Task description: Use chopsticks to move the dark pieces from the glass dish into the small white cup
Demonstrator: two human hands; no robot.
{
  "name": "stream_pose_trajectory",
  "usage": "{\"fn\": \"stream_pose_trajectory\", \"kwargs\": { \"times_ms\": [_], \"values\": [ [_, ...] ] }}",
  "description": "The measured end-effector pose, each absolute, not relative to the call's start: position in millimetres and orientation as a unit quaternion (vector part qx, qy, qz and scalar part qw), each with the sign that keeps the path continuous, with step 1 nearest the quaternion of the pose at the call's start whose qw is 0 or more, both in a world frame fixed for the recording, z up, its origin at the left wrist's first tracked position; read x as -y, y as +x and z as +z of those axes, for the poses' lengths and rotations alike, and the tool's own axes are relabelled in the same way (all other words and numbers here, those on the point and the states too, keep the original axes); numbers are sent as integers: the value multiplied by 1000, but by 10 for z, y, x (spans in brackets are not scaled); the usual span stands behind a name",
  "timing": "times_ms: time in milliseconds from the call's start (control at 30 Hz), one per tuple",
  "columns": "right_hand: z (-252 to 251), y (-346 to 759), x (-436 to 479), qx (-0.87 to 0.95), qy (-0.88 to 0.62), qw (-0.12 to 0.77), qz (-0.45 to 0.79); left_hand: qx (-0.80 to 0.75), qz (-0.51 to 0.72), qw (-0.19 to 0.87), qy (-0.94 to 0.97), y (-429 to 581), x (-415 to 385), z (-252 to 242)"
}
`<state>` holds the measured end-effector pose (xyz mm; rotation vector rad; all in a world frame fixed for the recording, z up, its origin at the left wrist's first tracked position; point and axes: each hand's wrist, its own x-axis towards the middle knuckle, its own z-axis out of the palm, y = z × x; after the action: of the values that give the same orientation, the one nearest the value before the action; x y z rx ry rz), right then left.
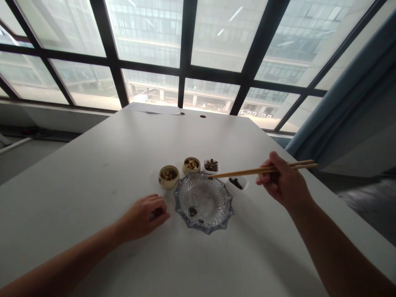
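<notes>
My right hand (283, 181) grips a pair of wooden chopsticks (247, 171), pointing left over the far rim of a scalloped clear glass dish (202, 200). A small dark piece shows at their tips; whether they pinch it is unclear. Inside the dish, near its front left, lie a few dark seeds (193, 211). My left hand (147, 216) rests on the table left of the dish, loosely curled with nothing visible in it. Behind the dish stand a cream cup (168, 183) of brownish nuts or seeds, a second cup (189, 170) of pale nuts, and two white containers.
One white container (217, 169) holds brown elongated pieces; the other (243, 182), under the chopsticks, holds dark seeds. Paper sheets (154, 109) lie at the far end of the white table (148, 144). Windows stand beyond, and a blue curtain (337, 95) hangs at right.
</notes>
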<state>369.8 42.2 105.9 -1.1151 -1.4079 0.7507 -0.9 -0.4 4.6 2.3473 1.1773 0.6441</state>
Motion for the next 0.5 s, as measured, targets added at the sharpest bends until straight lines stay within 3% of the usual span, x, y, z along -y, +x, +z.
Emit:
{"fn": "stream_pose_trajectory", "kwargs": {
  "times_ms": [100,267,400,500],
  "values": [
    [1083,3774,-448,501,-466,599,415,-421,238,216,848,1,-1,47],
    [1082,3846,-468,498,-464,609,407,-421,238,216,848,21,-20,25],
    [1115,3913,-392,550,-505,616,249,-424,241,218,846,46,-37,2],
    [1204,3971,-259,627,-546,546,101,-423,241,217,846,62,-41,-4]
  ]
}}
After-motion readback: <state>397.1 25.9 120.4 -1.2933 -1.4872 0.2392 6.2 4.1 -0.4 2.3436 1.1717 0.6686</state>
